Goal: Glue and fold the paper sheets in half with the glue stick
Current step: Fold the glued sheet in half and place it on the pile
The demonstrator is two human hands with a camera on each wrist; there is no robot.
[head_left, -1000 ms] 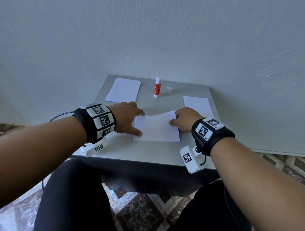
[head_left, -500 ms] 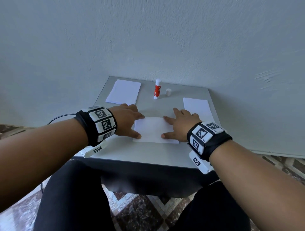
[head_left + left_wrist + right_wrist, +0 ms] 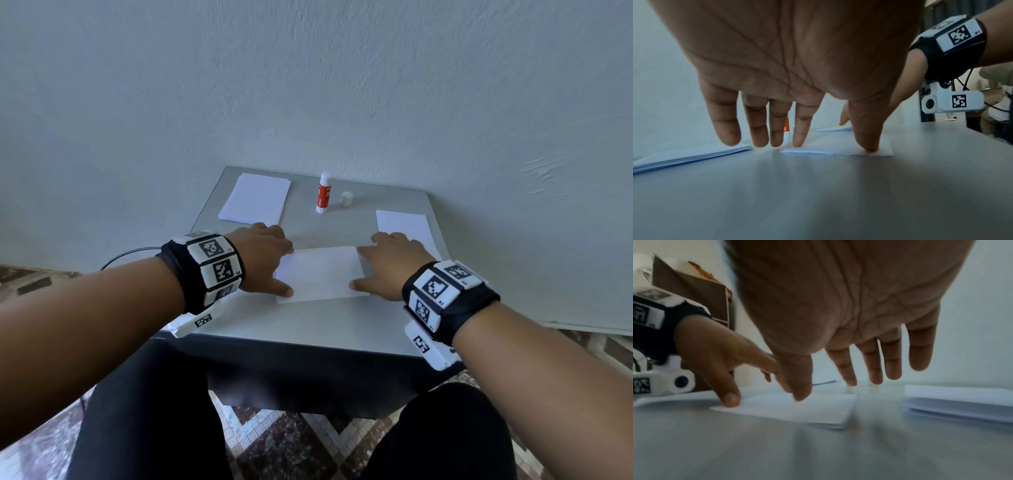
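While both hands press flat, fingers straight, folded white paper sheet (image 3: 320, 274) thin, limp, slides easily; pinch at edge.

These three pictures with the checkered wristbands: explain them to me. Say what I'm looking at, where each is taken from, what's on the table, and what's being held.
No machine here: a person wears a head camera and one camera on each wrist. The bands carry tracking markers. The head view looks down on a grey table; the wrist views look along each palm. The left hand and right hand press flat on a folded sheet, gripping nothing. Further back stand a glue stick, its cap beside it, a paper stack on the left, and another pile on the right.
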